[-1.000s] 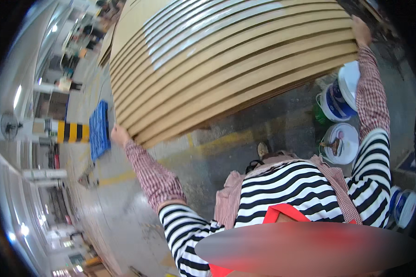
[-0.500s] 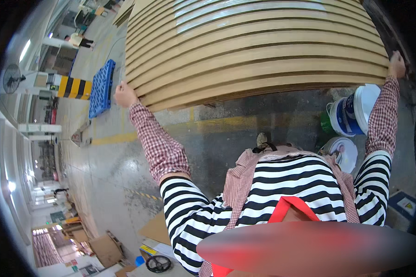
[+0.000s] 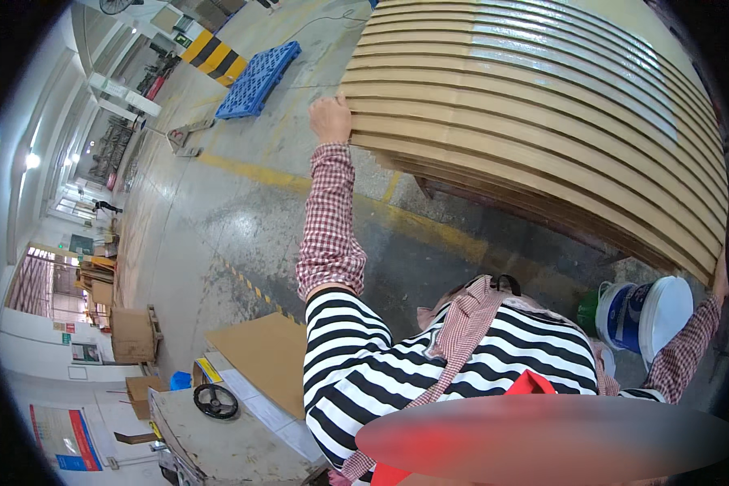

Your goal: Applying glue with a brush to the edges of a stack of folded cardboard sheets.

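A wide stack of tan cardboard sheets [image 3: 535, 105] lies ahead of me, fanned so that the near edges step down like stairs. A glossy patch of light shows on its upper part. My left hand [image 3: 330, 120] is closed on the stack's left edge, close to the near corner. At the right near corner, my right hand [image 3: 721, 279] grips the edge of the sheets; its fingers are mostly hidden at the dark rim of the picture. Beneath the sheets, a dark reddish-brown support [image 3: 526, 211] shows.
Plastic buckets [image 3: 666, 317] stand by my right forearm. A blue pallet [image 3: 259, 79] and a yellow-and-black striped block [image 3: 214, 57] are beyond my left hand. To my left is a worktable [image 3: 243, 445] with a black handwheel [image 3: 215, 401] and a brown cardboard sheet [image 3: 259, 356].
My view has turned, so the stack now appears farther right and tilted down to the right. Both hands stay at its edges. More of the worktable has come into sight.
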The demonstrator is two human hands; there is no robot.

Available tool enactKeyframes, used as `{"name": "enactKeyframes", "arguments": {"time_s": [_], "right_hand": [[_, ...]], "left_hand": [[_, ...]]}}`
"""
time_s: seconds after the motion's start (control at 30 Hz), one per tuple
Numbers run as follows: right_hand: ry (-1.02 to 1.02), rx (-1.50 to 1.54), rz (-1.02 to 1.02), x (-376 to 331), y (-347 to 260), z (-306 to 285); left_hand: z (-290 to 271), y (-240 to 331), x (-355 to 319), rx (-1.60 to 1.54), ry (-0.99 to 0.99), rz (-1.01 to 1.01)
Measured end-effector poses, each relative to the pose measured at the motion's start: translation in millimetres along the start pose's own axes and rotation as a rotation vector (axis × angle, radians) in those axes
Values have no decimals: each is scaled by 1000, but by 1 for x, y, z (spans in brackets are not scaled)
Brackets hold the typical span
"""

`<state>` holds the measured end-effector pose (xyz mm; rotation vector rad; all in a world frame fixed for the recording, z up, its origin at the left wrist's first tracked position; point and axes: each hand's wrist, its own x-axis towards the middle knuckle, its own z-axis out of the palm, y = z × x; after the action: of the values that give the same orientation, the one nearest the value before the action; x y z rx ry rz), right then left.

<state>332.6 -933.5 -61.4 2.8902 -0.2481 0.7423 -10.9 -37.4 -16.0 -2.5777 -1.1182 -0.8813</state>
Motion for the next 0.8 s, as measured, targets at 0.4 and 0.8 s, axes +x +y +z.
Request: {"name": "enactKeyframes", "arguments": {"time_s": [0.4,0.8], "right_hand": [[-211,44,-74,24,7,-19],[-77,911,244,-10,17,-42]], "left_hand": [[15,-51,36,-702,-547,-361],[5,-48,28,-1013,-10,-435]]}}
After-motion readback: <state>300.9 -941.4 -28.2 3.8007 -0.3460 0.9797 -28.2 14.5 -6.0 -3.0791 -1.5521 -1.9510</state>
